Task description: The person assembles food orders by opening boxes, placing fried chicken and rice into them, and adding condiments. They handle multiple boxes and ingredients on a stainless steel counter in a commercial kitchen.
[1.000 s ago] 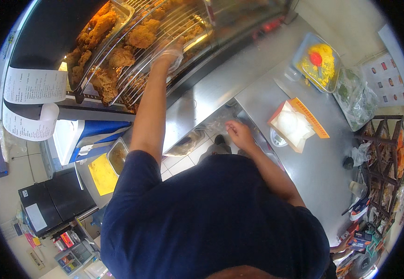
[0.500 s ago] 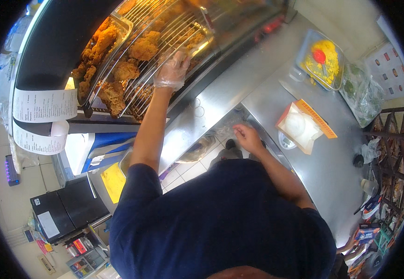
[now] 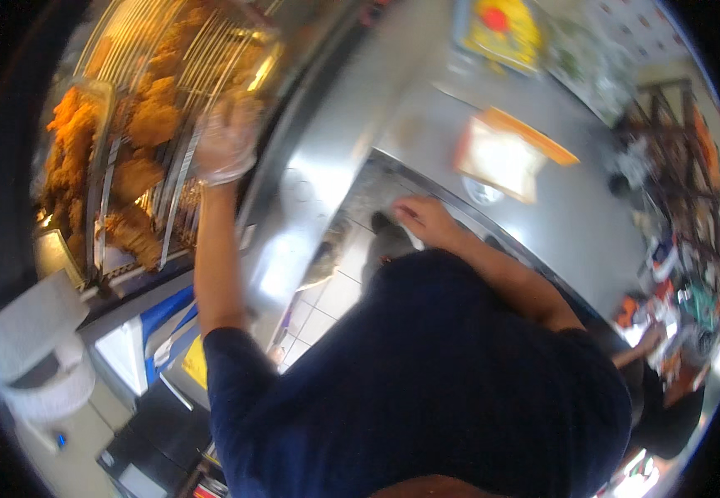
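Note:
My left hand, in a clear plastic glove, reaches into the lit food warmer at its right side. It is at the edge of the wire rack, its fingers smeared by motion; whether they hold anything I cannot tell. Pieces of fried chicken lie about the rack, and a metal tray beside it bears more fried chicken. Bare, my right hand hangs in front of my body by the steel counter's edge, fingers curled in and nothing visible in them.
On the steel counter a paper-lined orange carton rests on a round scale. Behind it are a tub of yellow food with a red scoop and a bag of greens. Another person's arm shows at lower right.
The view has swung, so the warmer and counter sit further left in it. My left hand remains at the rack's right edge, and my right hand stays curled by the counter.

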### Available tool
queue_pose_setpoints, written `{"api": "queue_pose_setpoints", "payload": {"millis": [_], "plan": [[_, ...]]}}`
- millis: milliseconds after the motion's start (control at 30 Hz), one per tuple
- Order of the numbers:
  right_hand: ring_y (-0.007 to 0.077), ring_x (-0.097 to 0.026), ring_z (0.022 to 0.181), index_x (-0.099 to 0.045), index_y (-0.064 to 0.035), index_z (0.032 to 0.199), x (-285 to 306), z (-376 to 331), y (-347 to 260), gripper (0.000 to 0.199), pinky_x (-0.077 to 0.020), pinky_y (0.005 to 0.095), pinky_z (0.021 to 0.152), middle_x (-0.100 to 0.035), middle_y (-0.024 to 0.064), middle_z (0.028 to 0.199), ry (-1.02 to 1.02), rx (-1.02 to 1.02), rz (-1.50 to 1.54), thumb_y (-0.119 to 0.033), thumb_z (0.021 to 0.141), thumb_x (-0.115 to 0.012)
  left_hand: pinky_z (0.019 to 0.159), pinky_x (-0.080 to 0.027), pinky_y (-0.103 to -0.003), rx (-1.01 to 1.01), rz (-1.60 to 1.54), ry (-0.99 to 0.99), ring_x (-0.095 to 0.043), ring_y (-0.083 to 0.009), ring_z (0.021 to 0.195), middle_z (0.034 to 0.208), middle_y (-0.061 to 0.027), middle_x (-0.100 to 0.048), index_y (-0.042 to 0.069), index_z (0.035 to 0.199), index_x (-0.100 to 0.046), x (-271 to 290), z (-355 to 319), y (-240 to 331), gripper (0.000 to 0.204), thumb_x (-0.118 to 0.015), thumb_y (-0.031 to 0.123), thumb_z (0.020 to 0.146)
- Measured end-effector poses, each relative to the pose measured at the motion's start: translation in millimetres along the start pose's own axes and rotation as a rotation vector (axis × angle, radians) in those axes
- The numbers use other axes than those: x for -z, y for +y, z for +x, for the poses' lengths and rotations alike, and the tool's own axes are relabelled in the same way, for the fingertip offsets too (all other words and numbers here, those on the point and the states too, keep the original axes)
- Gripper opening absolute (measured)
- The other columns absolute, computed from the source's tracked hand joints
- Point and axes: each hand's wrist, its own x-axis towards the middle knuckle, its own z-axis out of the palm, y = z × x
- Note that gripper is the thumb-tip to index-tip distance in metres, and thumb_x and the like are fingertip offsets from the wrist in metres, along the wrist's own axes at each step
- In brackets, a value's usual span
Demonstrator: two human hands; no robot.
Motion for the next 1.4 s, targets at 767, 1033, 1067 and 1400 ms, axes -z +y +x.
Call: {"api": "queue_pose_setpoints", "payload": {"millis": [767, 1033, 1067, 1400], "plan": [[0.0148, -0.057, 0.077, -0.061, -0.0015, 0.105, 133, -93, 64, 0.029, -0.0471, 0.0278, 0.072, -0.063, 0.0092, 0.096, 1.042, -0.625, 0.193, -0.024, 0.087, -0.063, 0.088, -0.05, -0.037, 0.707, -1.29, 0.102, -0.059, -0.023, 0.1, 0.108, -0.0112, -0.062, 0.01, 0.104, -0.06, 51, 88, 178, 0.022, -0.067, 0.01, 0.083], [0.0165, -0.062, 0.079, -0.058, 0.0001, 0.111, 131, -94, 76, 0.041, -0.0501, 0.0282, 0.067, -0.064, 0.0124, 0.097, 0.859, -0.623, 0.164, -0.028, 0.083, -0.069, 0.083, -0.048, -0.034, 0.546, -1.497, -0.556, -0.062, -0.0269, 0.091, 0.096, -0.0143, -0.065, 0.006, 0.1, -0.061, 19, 195, 357, 0.037, -0.072, 0.032, 0.077], [0.0169, -0.063, 0.08, -0.057, 0.0005, 0.112, 129, -95, 76, 0.041, -0.0505, 0.0279, 0.066, -0.064, 0.0131, 0.097, 0.849, -0.637, 0.168, -0.027, 0.083, -0.069, 0.084, -0.048, -0.037, 0.53, -1.409, -0.686, -0.063, -0.0301, 0.091, 0.096, -0.0161, -0.066, 0.006, 0.1, -0.063, 31, 207, 351, 0.048, -0.074, 0.042, 0.072], [0.0177, -0.063, 0.081, -0.048, 0.006, 0.115, 114, -88, 56, 0.039, -0.053, 0.0277, 0.066, -0.058, 0.0166, 0.104, 0.917, -0.579, 0.493, -0.013, 0.085, -0.065, 0.085, -0.05, -0.037, 0.51, -1.31, -0.704, -0.065, -0.0294, 0.092, 0.1, -0.0182, -0.067, 0.001, 0.104, -0.067, 12, 204, 356, 0.065, -0.075, 0.054, 0.067]]}}
